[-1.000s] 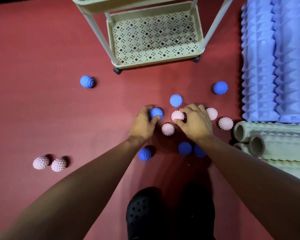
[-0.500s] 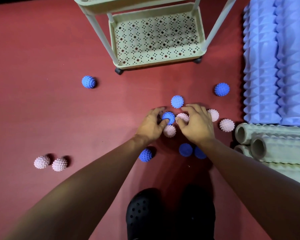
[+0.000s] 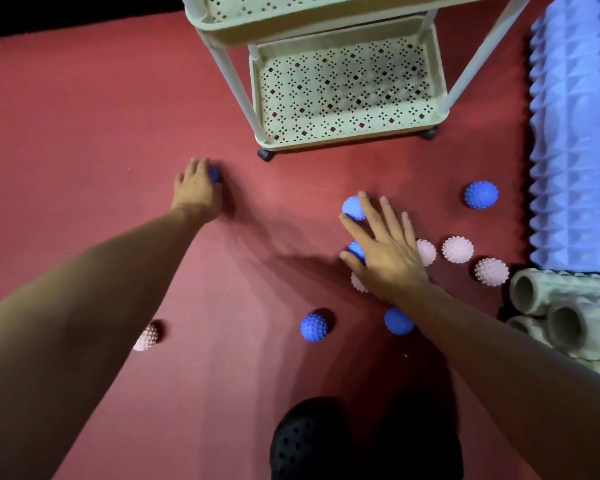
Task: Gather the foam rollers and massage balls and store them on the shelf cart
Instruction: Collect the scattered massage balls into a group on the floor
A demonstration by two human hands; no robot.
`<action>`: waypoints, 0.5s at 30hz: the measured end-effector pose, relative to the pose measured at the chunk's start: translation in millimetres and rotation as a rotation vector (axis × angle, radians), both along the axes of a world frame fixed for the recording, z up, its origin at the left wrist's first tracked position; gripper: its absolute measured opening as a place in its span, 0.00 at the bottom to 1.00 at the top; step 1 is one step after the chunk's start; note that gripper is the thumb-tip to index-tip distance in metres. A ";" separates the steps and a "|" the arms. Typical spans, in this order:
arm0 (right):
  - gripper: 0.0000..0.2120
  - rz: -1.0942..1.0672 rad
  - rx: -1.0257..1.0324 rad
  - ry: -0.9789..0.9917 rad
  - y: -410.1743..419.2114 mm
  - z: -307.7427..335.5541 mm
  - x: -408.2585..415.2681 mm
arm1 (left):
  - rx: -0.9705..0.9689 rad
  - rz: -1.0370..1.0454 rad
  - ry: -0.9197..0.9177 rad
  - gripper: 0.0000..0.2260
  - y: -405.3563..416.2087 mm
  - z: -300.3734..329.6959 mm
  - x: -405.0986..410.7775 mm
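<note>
Spiked massage balls scattered on the red floor mat, shelf cart beyond.
The left hand cups a far blue ball; the right hand lies spread over a near cluster. They look light, soft, prone to roll; best cupped whole.

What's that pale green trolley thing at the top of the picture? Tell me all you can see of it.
The shelf cart is a pale green, plastic-looking rack standing upright on the red floor mat. Two tiers show: a lower tray with a raised rim and a base pierced in a diamond pattern, and the edge of a higher tray above it. Slanted whitish posts join the tiers. Two small dark wheels show under the near corners. Both visible trays hold nothing. No hand or ball touches it.
</note>
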State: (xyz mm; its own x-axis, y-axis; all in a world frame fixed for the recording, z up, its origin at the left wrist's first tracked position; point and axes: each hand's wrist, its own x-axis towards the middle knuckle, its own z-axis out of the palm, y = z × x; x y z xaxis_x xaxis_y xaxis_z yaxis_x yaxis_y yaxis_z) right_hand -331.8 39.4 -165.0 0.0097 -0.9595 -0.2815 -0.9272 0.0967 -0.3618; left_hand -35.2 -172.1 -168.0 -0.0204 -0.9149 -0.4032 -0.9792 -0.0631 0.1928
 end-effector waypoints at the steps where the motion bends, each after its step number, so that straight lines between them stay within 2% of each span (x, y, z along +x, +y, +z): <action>1: 0.32 0.009 0.044 -0.023 -9.2 1.9 1.3 | 0.006 0.056 0.049 0.28 0.7 3.7 1.0; 3: 0.31 -0.009 0.125 -0.068 -27.2 3.2 4.5 | -0.054 0.136 0.071 0.23 6.0 9.2 2.2; 5: 0.28 -0.029 0.120 -0.084 -40.6 3.4 7.8 | -0.094 0.170 0.073 0.20 17.7 11.1 1.9; 8: 0.17 -0.095 0.112 -0.190 -53.9 5.0 9.6 | -0.114 0.157 0.241 0.21 44.7 14.1 -11.1; 10: 0.13 -0.216 0.143 -0.273 -58.4 7.8 4.9 | -0.058 0.156 0.368 0.21 68.7 16.3 -33.4; 15: 0.16 -0.406 0.052 -0.236 -49.0 18.8 -32.9 | 0.187 0.161 0.599 0.20 115.9 5.8 -112.7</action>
State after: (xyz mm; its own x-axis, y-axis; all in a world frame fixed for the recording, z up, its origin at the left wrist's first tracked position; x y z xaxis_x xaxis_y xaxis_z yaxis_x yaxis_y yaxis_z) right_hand -364.7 -9.5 -146.2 -0.2938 -0.8835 -0.3648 -0.7034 0.4583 -0.5434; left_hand -147.8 -56.2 -162.2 -0.1597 -0.8408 -0.5172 -0.6806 -0.2857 0.6747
